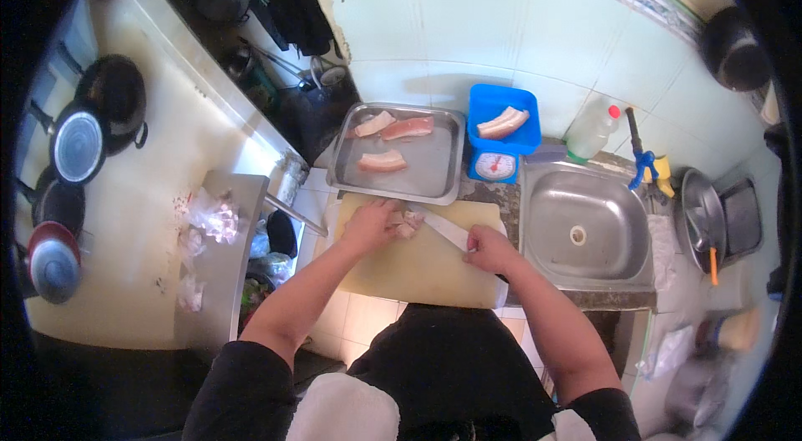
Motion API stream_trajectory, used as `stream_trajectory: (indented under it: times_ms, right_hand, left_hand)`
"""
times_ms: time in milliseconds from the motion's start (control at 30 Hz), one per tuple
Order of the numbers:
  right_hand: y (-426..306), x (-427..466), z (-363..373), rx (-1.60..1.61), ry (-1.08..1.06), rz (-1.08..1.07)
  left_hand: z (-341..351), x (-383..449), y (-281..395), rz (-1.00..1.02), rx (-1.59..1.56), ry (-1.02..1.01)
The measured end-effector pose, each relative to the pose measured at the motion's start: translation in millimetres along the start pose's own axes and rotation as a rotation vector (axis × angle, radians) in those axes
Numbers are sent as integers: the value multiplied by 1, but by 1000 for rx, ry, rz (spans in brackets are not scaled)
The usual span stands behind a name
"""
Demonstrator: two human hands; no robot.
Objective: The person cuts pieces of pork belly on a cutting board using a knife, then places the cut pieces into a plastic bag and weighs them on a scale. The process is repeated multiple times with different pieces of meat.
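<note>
My right hand (492, 250) is closed around the handle of a kitchen knife (443, 225), whose blade points up and left across a pale yellow cutting board (426, 272). Cut pieces of pale pink raw meat (408, 225) lie by the blade's tip. On the board's upper left, my left hand (371, 225) touches or holds the meat; its fingertips are partly hidden. Beyond the board, a steel tray (432, 168) holds several strips of meat (382, 160). Another strip (503, 123) lies in the blue pan (534, 143) of a kitchen scale (495, 166).
A steel sink (586, 222) adjoins the board on the right, with a blue tap (642, 166) and a plastic bottle (592, 135) behind it. Steel basins (700, 209) stand farther right. At left is a metal surface (216, 278) with plastic bags (216, 218). Tiled wall rises behind.
</note>
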State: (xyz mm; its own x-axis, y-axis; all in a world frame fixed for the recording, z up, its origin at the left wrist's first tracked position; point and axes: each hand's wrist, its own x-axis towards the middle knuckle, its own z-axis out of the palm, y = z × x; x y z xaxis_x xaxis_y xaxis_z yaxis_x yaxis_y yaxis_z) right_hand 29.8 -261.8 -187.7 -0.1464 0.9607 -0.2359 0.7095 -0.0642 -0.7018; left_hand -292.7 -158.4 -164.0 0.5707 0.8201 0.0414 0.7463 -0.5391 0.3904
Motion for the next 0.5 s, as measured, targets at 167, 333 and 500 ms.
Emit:
stream_trajectory:
  times_ms: [167, 333, 500]
  right_hand:
    - [-11, 1, -7, 44, -86, 155]
    - [-14, 2, -4, 36, -77, 172]
    - [-8, 0, -1, 52, -35, 140]
  left_hand:
    - [4, 10, -5, 30, 20, -54]
    - [8, 9, -14, 67, -34, -39]
    - [-11, 5, -11, 84, -70, 50]
